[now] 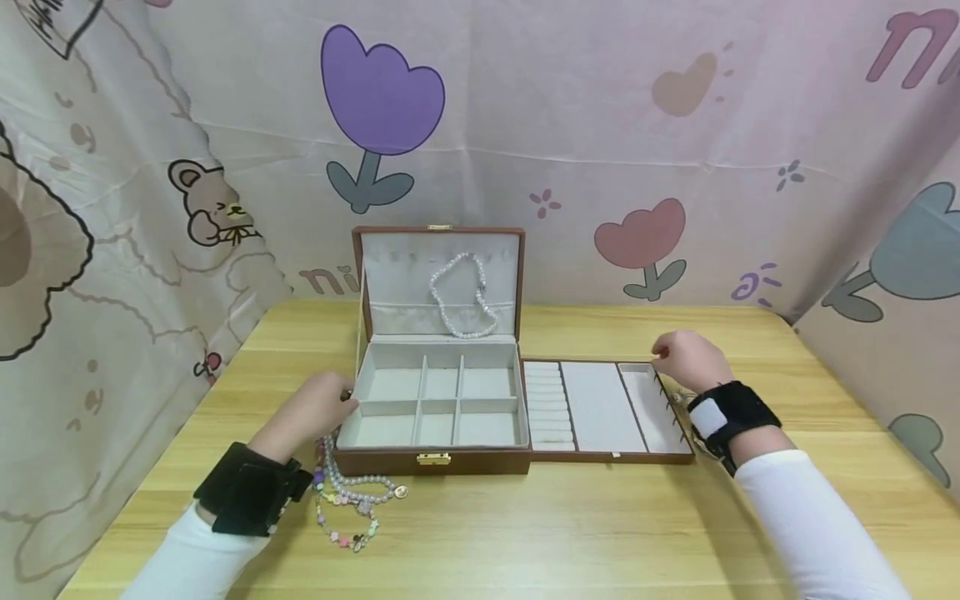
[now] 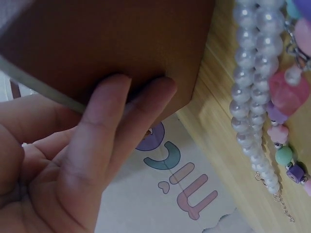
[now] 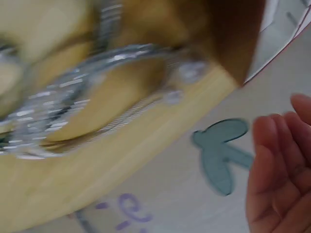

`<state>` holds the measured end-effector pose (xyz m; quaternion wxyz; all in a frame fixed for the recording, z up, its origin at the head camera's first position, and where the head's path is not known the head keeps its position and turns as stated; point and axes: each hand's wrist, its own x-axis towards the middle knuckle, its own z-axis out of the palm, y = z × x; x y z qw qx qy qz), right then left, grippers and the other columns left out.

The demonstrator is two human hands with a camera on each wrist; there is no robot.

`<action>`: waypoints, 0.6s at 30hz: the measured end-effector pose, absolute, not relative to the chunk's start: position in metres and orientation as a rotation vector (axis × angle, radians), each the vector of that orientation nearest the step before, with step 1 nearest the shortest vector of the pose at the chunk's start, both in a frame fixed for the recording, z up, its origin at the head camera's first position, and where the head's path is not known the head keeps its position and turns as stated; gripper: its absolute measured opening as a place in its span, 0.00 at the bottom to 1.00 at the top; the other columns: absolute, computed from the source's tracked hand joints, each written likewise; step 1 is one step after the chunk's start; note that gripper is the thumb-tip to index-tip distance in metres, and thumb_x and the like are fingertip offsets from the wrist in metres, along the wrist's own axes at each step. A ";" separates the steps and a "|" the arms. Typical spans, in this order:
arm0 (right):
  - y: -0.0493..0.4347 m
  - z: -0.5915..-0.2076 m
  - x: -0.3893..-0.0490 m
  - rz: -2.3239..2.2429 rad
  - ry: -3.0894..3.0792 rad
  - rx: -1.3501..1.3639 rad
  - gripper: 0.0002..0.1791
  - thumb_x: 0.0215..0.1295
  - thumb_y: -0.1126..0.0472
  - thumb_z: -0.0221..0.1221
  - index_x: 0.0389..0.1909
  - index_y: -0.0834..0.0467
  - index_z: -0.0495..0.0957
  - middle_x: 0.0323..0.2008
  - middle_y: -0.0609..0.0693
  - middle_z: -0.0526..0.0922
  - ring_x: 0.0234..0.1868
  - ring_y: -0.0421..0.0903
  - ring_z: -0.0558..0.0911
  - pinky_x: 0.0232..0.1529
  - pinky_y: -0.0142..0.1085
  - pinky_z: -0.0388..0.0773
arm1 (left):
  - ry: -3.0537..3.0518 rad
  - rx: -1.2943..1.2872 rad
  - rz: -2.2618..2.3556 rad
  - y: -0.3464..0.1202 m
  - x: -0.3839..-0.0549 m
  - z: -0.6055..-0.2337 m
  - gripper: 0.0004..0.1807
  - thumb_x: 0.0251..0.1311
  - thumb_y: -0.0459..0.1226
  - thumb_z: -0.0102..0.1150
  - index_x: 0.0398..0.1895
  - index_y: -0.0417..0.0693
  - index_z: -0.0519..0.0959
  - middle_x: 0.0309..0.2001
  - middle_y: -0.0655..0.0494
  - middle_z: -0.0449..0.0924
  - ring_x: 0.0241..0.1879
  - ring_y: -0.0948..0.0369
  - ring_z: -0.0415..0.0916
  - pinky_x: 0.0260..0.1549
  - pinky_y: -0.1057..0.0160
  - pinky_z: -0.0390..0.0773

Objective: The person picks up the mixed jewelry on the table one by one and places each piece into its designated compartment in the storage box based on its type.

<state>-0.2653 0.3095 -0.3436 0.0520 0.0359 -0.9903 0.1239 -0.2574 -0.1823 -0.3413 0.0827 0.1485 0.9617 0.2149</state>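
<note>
A brown jewelry box [image 1: 480,463] stands with its lid [image 1: 397,296] raised, showing pale compartments. My left hand [image 1: 311,412] is at the box's left side. In the left wrist view, fingers [image 2: 153,97] lie against the brown outer wall, with other digits across the rim, gripping the wall. A brown-rimmed tray [image 1: 585,457] with ring rolls lies against the box's right side. Close to the tray's far right corner is my right hand [image 1: 693,360]. Its loosely curled fingers [image 3: 277,165] hold nothing in the right wrist view, a gap separating them from the brown corner.
A white beaded necklace [image 1: 467,336] hangs inside the lid. Left of the box, pearl strands [image 1: 367,480] and a colorful beaded string [image 1: 347,541] lie on the wooden table [image 1: 562,533]. Silver chains [image 3: 53,109] lie beside the tray's right side. A printed curtain [image 1: 510,100] rises behind.
</note>
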 end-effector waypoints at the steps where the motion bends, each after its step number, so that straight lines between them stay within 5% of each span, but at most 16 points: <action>1: 0.315 -0.344 -0.264 0.385 -3.037 0.098 0.13 0.54 0.66 0.57 0.39 0.68 0.80 0.37 0.64 0.83 0.37 0.57 0.81 0.39 0.51 0.76 | 2.871 0.437 0.642 -0.183 -0.257 -0.341 0.08 0.59 0.29 0.50 0.32 0.33 0.78 0.24 0.49 0.76 0.21 0.60 0.68 0.21 0.65 0.69; 11: 0.351 -0.360 -0.249 0.313 -3.274 -0.021 0.10 0.52 0.66 0.56 0.34 0.67 0.80 0.34 0.63 0.82 0.31 0.53 0.77 0.32 0.47 0.75 | 2.884 0.447 0.606 -0.182 -0.260 -0.342 0.08 0.60 0.30 0.50 0.29 0.34 0.78 0.21 0.52 0.72 0.21 0.60 0.67 0.21 0.66 0.66; 18: 0.353 -0.366 -0.245 0.271 -3.275 -0.097 0.07 0.51 0.70 0.51 0.22 0.62 0.78 0.23 0.54 0.77 0.24 0.49 0.72 0.23 0.37 0.67 | 2.882 0.423 0.608 -0.180 -0.258 -0.339 0.08 0.60 0.30 0.50 0.31 0.33 0.79 0.21 0.52 0.73 0.20 0.61 0.67 0.20 0.66 0.67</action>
